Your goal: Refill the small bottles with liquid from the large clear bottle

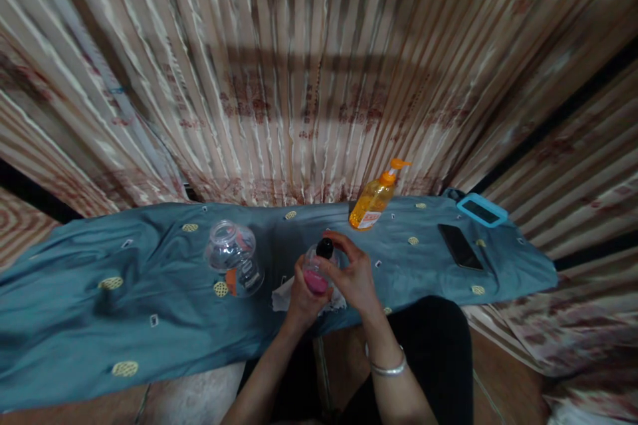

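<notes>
Low in the middle of the head view I hold a clear bottle (316, 281) with pink contents and a black cap (325, 248). My left hand (302, 295) is wrapped round its lower left side. On the right, my right hand (353, 273) curls about the upper part, its thumb and fingers just under the cap. The bottle is tilted slightly, and the fingers hide part of it. Beneath both hands lies a crumpled white cloth or tissue (282, 297).
Left of my hands stand a clear plastic jar (224, 244) and a second clear container (249, 277) with an orange label. An orange pump bottle (371, 204) stands behind, to the right. Farther right are a dark phone (459, 247) and a blue-framed device (482, 210). Curtains (299, 80) hang behind the cloth-covered table (164, 265).
</notes>
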Available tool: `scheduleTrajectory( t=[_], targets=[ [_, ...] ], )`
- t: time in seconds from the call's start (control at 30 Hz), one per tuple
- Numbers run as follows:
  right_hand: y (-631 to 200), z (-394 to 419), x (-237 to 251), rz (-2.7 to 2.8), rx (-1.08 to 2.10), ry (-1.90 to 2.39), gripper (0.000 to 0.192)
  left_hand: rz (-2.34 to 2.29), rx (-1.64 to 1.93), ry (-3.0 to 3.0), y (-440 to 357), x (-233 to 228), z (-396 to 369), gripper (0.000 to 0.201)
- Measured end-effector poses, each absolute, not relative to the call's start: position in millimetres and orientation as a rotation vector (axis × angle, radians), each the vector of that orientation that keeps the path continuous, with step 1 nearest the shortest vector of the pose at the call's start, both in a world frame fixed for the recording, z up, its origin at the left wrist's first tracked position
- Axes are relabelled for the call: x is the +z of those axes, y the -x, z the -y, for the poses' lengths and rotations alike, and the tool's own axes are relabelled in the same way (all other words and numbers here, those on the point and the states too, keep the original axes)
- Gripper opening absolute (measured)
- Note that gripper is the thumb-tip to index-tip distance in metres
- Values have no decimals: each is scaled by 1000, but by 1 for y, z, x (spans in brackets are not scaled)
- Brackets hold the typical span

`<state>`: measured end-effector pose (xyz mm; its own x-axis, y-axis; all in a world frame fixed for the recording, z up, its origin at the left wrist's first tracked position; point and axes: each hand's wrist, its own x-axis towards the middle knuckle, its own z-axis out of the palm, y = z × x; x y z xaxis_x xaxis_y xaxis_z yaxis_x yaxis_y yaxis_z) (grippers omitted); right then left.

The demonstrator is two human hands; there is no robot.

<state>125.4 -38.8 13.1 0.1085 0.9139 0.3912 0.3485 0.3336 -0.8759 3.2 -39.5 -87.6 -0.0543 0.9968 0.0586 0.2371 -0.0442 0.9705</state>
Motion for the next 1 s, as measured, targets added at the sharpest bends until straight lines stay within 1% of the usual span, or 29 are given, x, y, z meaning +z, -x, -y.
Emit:
scheduleTrajectory(
  t=[0.2, 0.37, 0.53, 0.67, 0.73, 0.8, 1.0],
  targets=[
    [-136, 43, 8, 1443, 626, 1229, 41, -1382, 1187, -1376, -4, -85, 41, 80],
    [-132, 43, 13, 1444, 647, 1211, 46, -1395, 1174, -1385, -4, -84, 40, 84],
    [-121, 35, 19, 1412, 697, 1123, 39, -1421, 1161, -1394, -5, -87, 39, 85],
    [-134, 32, 16, 1330, 682, 1078, 42, -1418, 1167, -1390, -5, -87, 40, 84],
    [-150, 34, 10, 1284, 648, 1124, 41, -1428, 1186, -1395, -5, -87, 40, 84],
    [-171, 38, -1, 1248, 597, 1223, 36, -1429, 1199, -1410, -5, -87, 40, 83],
    [-226, 54, -55, 1243, 414, 1623, 29, -1448, 1190, -1425, -5, -86, 40, 87]
  ],
)
